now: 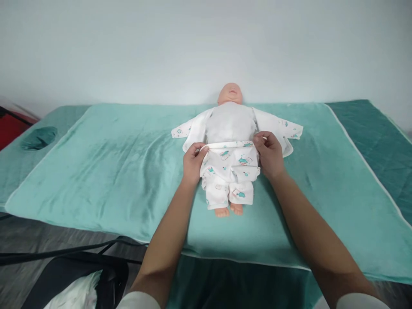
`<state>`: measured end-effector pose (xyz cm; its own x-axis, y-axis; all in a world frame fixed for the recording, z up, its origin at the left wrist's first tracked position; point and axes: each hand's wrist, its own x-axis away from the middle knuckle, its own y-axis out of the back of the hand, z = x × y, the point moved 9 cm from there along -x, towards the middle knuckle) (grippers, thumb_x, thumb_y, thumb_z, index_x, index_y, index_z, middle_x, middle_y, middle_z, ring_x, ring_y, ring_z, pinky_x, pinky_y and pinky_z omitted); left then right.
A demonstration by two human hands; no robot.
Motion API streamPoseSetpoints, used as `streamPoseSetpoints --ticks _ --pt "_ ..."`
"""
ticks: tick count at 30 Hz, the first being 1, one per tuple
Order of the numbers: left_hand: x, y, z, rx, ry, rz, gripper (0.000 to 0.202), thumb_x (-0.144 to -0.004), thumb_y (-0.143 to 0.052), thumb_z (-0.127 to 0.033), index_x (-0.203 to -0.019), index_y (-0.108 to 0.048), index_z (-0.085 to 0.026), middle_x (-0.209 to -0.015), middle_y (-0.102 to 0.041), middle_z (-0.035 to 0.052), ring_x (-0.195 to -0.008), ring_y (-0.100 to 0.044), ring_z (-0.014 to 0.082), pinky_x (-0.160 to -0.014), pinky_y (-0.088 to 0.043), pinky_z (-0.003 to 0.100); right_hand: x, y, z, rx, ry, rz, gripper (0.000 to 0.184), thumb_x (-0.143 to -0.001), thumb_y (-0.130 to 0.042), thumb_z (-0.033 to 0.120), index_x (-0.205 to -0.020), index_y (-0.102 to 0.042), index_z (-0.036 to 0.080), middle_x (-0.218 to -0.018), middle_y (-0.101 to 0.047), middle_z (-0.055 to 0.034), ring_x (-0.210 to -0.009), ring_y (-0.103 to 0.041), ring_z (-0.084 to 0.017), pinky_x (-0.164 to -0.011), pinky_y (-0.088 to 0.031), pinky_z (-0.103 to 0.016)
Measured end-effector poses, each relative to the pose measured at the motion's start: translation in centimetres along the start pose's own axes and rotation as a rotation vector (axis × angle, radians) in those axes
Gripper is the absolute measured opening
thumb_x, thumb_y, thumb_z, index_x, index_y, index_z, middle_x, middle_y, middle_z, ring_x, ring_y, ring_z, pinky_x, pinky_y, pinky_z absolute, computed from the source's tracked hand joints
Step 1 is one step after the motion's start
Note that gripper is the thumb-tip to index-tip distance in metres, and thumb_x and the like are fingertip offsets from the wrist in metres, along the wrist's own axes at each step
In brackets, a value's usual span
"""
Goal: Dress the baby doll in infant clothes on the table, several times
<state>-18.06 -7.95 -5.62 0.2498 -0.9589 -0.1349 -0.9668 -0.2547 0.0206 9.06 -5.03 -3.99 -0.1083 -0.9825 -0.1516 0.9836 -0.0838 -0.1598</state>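
Note:
A baby doll (pixel 230 122) lies on its back, head toward the wall and bare feet toward me. Its white printed pants (pixel 230 165) cover the legs, with the waistband across the belly. My left hand (pixel 193 162) pinches the waistband at its left end. At the other end, my right hand (pixel 269 153) grips the same waistband between thumb and fingers. An open white jacket (pixel 198 128) has its sleeves spread out to both sides of the doll. The doll's hands do not show.
A green sheet (pixel 96 171) covers the massage bed, which has a face hole (pixel 39 138) at the left. The white wall (pixel 128 51) rises right behind. Below the near edge, a black chair (pixel 112 274) holds a crumpled white item (pixel 77 294). Something red (pixel 13 126) stands far left.

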Motion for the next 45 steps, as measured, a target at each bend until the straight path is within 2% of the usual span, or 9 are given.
streamPoseSetpoints --ticks 5,10,14,18,22,29,34,39,45 --pt "-0.3 -0.8 0.5 -0.013 0.027 0.073 0.024 -0.083 -0.072 -0.042 -0.089 -0.064 -0.020 -0.077 -0.056 -0.0035 -0.065 -0.047 0.0097 -0.061 -0.039 0.022 0.3 -0.8 -1.0 0.074 -0.181 0.238 0.036 -0.077 -0.080 0.053 -0.090 -0.063 0.024 -0.065 -0.042 0.0052 -0.054 -0.032 -0.010 -0.047 -0.025 -0.026" --pt "-0.3 -0.9 0.8 -0.045 0.030 0.137 0.022 -0.086 -0.070 -0.040 -0.091 -0.062 -0.021 -0.080 -0.058 -0.0032 -0.069 -0.050 0.0103 -0.063 -0.040 0.022 1.8 -1.4 0.9 0.159 -0.154 0.535 0.041 -0.073 -0.086 0.045 -0.102 -0.067 0.022 -0.089 -0.063 -0.0010 -0.076 -0.055 -0.014 -0.064 -0.045 -0.027" --pt "-0.2 -0.8 0.9 -0.024 0.020 0.177 0.026 -0.085 -0.070 -0.035 -0.108 -0.067 -0.023 -0.098 -0.065 0.0000 -0.073 -0.056 0.0108 -0.066 -0.044 0.023 2.6 -1.7 1.3 0.219 -0.153 0.640 0.036 -0.075 -0.084 0.039 -0.101 -0.065 0.022 -0.091 -0.063 -0.0009 -0.080 -0.056 -0.016 -0.070 -0.047 -0.029" --pt "-0.3 -1.1 1.1 -0.019 0.006 0.224 0.049 -0.083 -0.069 -0.026 -0.131 -0.064 -0.025 -0.126 -0.068 0.0062 -0.096 -0.066 0.0169 -0.086 -0.053 0.030 2.2 -1.6 0.3 0.376 -0.077 0.614 0.030 -0.076 -0.078 0.029 -0.100 -0.061 0.024 -0.089 -0.061 -0.0005 -0.078 -0.053 -0.016 -0.069 -0.047 -0.030" --pt "-0.4 -1.2 1.0 0.019 -0.042 0.232 0.055 -0.081 -0.068 -0.021 -0.136 -0.064 -0.025 -0.149 -0.058 0.0081 -0.132 -0.058 0.0242 -0.113 -0.045 0.040 1.3 -1.1 1.0 0.547 0.194 0.437 0.023 -0.076 -0.067 0.016 -0.095 -0.058 0.024 -0.095 -0.057 -0.0024 -0.083 -0.054 -0.018 -0.076 -0.048 -0.033" --pt "-0.2 -1.0 1.2 -0.020 0.025 0.200 0.054 -0.082 -0.068 -0.023 -0.136 -0.067 -0.023 -0.144 -0.064 0.0081 -0.119 -0.066 0.0249 -0.105 -0.052 0.040 1.6 -0.9 3.2 0.595 0.423 0.238 0.011 -0.083 -0.057 0.016 -0.091 -0.058 0.024 -0.105 -0.057 -0.0075 -0.095 -0.058 -0.022 -0.082 -0.053 -0.037" --pt "-0.2 -0.9 1.6 -0.064 0.063 0.170 0.051 -0.082 -0.064 -0.021 -0.134 -0.068 -0.021 -0.130 -0.072 0.0078 -0.094 -0.071 0.0207 -0.091 -0.056 0.038 0.8 0.5 1.8 0.554 0.261 0.103 0.004 -0.088 -0.060 0.026 -0.091 -0.058 0.024 -0.085 -0.058 -0.0021 -0.075 -0.053 -0.017 -0.068 -0.047 -0.033" --pt "-0.5 -1.1 1.8 0.039 0.032 0.196 0.045 -0.086 -0.068 -0.030 -0.130 -0.069 -0.022 -0.135 -0.070 0.0088 -0.115 -0.069 0.0244 -0.105 -0.051 0.040 0.6 0.3 0.4 0.506 0.084 0.246 0.026 -0.086 -0.069 0.046 -0.088 -0.062 0.022 -0.070 -0.055 0.0021 -0.065 -0.046 -0.014 -0.061 -0.037 -0.030" --pt "-0.7 -1.1 2.3 0.053 0.030 0.212 0.048 -0.087 -0.071 -0.039 -0.131 -0.068 -0.021 -0.127 -0.074 0.0108 -0.121 -0.067 0.0263 -0.111 -0.048 0.044 1.0 0.0 1.0 0.530 0.062 0.380 0.041 -0.088 -0.066 0.056 -0.070 -0.059 0.019 -0.064 -0.049 0.0024 -0.064 -0.041 -0.013 -0.060 -0.031 -0.029"
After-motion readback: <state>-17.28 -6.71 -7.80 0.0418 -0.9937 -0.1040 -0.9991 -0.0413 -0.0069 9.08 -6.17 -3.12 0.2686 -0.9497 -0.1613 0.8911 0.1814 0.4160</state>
